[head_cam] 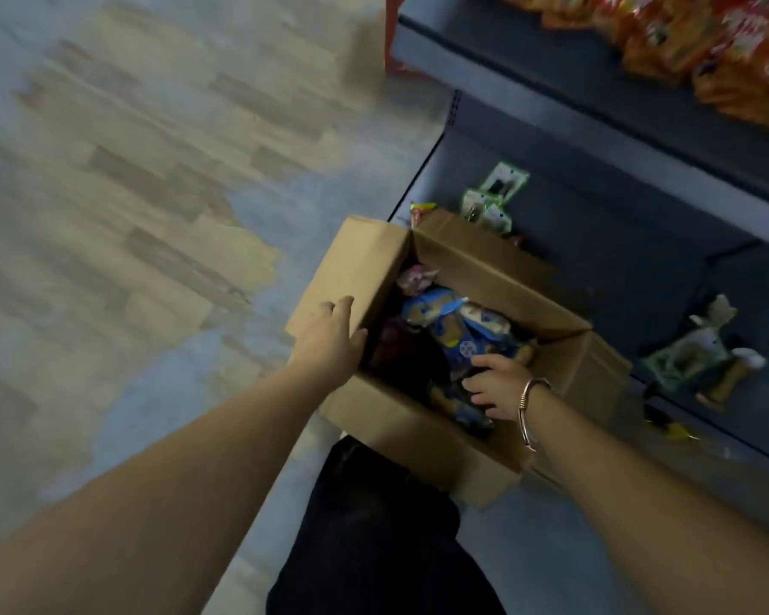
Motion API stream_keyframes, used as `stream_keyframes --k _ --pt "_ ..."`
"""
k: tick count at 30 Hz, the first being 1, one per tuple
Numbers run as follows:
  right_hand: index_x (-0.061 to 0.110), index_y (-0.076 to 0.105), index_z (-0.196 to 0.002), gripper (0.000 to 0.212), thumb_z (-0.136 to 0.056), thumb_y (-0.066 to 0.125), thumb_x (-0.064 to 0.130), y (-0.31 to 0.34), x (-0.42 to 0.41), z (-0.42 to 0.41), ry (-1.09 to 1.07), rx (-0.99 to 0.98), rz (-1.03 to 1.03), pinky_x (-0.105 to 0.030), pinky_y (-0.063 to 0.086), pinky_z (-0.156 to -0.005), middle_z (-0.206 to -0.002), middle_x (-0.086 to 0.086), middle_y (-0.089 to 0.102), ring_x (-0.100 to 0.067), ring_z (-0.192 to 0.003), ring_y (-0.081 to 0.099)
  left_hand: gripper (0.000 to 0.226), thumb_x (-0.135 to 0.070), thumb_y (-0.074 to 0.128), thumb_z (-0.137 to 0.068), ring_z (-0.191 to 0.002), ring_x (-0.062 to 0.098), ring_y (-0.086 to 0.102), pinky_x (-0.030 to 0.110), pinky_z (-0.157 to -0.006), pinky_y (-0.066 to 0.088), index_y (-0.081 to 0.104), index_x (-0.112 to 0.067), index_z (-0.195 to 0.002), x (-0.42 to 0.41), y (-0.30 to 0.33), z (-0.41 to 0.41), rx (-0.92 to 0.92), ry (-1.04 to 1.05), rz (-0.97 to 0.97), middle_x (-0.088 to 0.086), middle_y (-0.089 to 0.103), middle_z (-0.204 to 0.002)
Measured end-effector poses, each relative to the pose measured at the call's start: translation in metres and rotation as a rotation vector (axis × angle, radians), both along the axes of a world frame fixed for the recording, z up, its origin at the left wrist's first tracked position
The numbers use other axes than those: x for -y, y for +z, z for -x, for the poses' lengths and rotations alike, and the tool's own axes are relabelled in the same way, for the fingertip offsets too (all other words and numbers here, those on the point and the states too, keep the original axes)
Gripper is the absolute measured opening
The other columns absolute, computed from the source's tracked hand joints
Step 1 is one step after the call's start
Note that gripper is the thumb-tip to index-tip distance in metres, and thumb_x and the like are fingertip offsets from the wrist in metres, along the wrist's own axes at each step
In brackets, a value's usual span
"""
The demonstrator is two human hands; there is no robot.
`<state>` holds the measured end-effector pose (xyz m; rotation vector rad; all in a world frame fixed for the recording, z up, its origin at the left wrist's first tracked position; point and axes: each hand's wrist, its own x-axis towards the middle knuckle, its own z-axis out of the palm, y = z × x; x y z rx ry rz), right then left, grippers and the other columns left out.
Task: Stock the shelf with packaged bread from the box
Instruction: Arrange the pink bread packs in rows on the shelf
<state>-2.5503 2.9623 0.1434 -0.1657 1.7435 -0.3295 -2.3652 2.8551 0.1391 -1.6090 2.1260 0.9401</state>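
right hand [498, 386] reaches into the box [422, 430], fingers curling onto a blue bread pack [456, 330]; hold not yet firm | left hand [329, 335] lies flat on the box flap, steadying it | best: grasp the pack's middle, lift clear, set on lower shelf [631, 241] beyond the box

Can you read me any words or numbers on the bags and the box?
No text here can be read.
Blue bread packages in the cardboard box: print too blurred.
Orange snack bags on the upper shelf: lettering too blurred.
Green packets on the lower shelf: too small and blurred.
The box shows no print.
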Motion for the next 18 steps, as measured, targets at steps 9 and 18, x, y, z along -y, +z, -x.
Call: stream_keyframes --k 9,18 --pt "0.008 0.047 -0.13 0.039 -0.092 0.051 0.002 -0.183 -0.017 -0.003 -0.182 0.048 0.024 -0.026 0.044 -0.069 -0.085 -0.001 0.053 -0.018 -0.085 0.054 0.045 -0.02 0.05 -0.091 -0.123 0.032 0.046 0.035 -0.095 0.037 0.04 -0.01 -0.134 0.034 -0.155 0.061 -0.086 -0.218 0.074 0.015 0.047 -0.133" --pt "0.004 0.051 -0.127 0.035 -0.092 0.054 0.007 -0.299 -0.042 0.044 -0.401 -0.01 0.082 -0.023 0.042 -0.059 -0.105 -0.01 0.056 -0.021 -0.083 0.056 0.061 -0.014 0.052 -0.089 -0.13 0.037 0.031 0.045 -0.104 0.034 0.024 -0.014 -0.143 0.065 -0.289 0.15 -0.022 -0.497 0.268 0.012 0.024 -0.149"
